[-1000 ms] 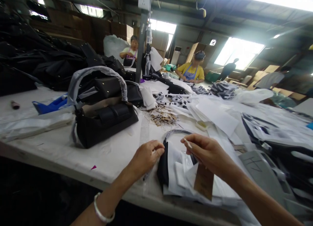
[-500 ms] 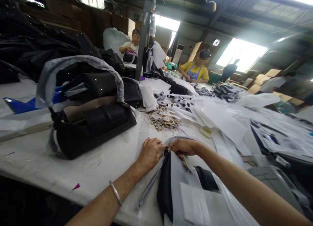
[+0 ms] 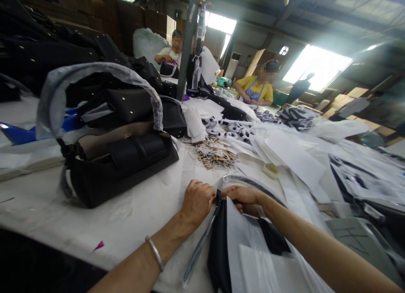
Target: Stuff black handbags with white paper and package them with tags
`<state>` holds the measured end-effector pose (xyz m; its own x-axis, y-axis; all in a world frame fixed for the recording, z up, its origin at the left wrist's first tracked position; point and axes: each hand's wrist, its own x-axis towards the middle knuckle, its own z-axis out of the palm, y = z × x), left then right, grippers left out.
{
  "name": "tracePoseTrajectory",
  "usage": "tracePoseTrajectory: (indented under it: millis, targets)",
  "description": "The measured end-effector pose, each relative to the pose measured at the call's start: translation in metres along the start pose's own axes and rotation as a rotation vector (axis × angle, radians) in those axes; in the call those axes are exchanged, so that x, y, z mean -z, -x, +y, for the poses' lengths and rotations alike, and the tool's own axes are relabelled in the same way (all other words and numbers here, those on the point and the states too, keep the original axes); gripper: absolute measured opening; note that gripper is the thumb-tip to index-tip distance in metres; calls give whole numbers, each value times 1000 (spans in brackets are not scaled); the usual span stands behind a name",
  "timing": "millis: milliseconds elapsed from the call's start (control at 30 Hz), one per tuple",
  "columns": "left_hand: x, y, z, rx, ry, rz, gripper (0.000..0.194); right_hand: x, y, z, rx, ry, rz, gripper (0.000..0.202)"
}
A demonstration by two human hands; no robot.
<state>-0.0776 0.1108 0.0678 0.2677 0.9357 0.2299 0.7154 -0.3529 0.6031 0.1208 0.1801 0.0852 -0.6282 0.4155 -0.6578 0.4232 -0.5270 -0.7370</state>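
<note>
Curling now, the left hand [image 3: 196, 203] is set at nine o'clock of the strap [image 3: 218, 196], right hand [image 3: 243, 196] at three, likely steadying it, any pinch hidden.

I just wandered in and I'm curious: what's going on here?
A person's left hand and right hand meet at the top corner of a black bag with white sheets over its side. What the fingers hold is hidden. To the left, a dark handbag stands on the table, its raised handle wrapped. A heap of stringed tags lies beyond the hands; a person in yellow sits farther back.
</note>
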Motion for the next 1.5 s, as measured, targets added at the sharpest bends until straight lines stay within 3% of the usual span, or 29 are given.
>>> tracePoseTrajectory:
  millis: [100, 267, 400, 567, 700, 900, 1033, 1133, 1267, 1367, 1500]
  targets:
    - [3, -1, -1, 115, 231, 49, 10, -3, 6, -6, 20, 41, 148, 24]
    - [8, -8, -7, 261, 516, 28, 9, -13, 27, -11, 154, -186, 340, 30]
    - [10, -8, -10, 331, 769, -56, 16, -21, 37, -11, 247, -204, 315, 32]
    - [16, -4, -8, 386, 986, -91, 21, -23, 37, -13, 312, 66, 198, 40]
    - [18, -4, -6, 422, 1146, -94, 22, -23, 37, -12, 346, 295, 272, 43]
    - [15, -5, -8, 424, 1187, -81, 25, -26, 40, -7, 348, 354, 95, 60]
    - [12, -8, -9, 464, 1211, -45, 29, -21, 31, 1, 405, 111, 286, 51]
    - [8, -10, -11, 498, 1218, -18, 31, -16, 20, 5, 369, -91, 419, 44]
    - [4, -11, -13, 518, 1201, 2, 34, -23, 10, 2, 348, -223, 448, 40]
    - [3, -11, -14, 533, 1182, 4, 34, -36, 7, -4, 421, -161, 393, 38]
    - [2, -12, -17, 536, 1148, 8, 32, -48, 1, -13, 468, 115, 340, 40]
